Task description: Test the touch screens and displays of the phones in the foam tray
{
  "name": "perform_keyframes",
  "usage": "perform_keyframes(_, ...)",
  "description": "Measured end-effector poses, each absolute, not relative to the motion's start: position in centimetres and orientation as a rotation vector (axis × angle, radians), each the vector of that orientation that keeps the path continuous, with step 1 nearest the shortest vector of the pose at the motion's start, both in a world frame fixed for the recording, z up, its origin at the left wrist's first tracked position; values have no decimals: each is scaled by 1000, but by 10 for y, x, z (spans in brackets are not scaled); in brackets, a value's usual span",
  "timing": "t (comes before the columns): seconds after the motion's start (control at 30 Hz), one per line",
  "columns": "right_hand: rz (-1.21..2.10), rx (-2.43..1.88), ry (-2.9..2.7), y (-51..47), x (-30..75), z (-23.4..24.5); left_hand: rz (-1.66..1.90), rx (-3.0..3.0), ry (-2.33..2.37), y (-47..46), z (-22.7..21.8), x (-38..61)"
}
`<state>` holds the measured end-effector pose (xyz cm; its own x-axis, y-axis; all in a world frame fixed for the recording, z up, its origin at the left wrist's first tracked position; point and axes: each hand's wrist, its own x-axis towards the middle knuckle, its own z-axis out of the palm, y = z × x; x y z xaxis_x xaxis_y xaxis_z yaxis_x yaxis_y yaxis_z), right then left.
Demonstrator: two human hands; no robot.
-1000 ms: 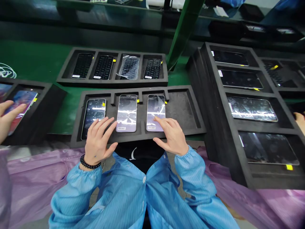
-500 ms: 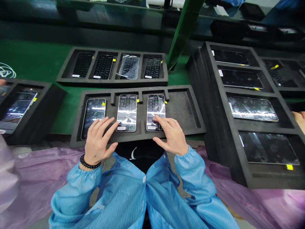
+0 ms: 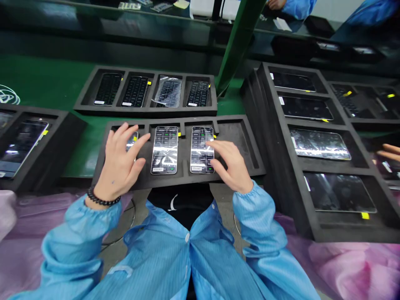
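Note:
In front of me a black foam tray [image 3: 184,180] holds three smartphones. Over the left phone [image 3: 131,141] hovers my left hand [image 3: 120,166], fingers spread, hiding most of that phone. The middle phone [image 3: 164,151] lies face up with a lit grid of buttons and a yellow tab at its edge. At the right edge of the third phone [image 3: 200,152], which shows a similar grid, is my right hand [image 3: 229,164]. Its fingers are stretched out and hold nothing; whether a fingertip touches the glass I cannot tell. The tray's rightmost compartment [image 3: 237,141] contains no phone.
Behind stands another foam tray [image 3: 146,110] of phones, one in a clear bag. Stacked trays [image 3: 300,183] rise at right and a tray block [image 3: 59,146] at left. A green post [image 3: 234,46] stands behind. Another person's hand [image 3: 390,152] shows at far right.
My left hand has moved up and left, now covering most of the left phone. My right hand has shifted slightly right, its fingertips from mid-screen toward the phone's right edge.

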<state>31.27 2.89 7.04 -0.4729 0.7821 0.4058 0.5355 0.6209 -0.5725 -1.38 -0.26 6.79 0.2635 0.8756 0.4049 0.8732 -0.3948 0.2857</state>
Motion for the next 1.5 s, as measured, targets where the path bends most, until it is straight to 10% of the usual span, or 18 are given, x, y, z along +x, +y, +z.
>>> perform_keyframes(1.23, 103, -1359, -2166, 56, 306, 51, 459, 2598, 1410, 44, 46, -2)
perform_keyframes(1.5, 28, -1371, -1995, 54, 308, 49, 852, 2468, 1673, 38, 54, -4)
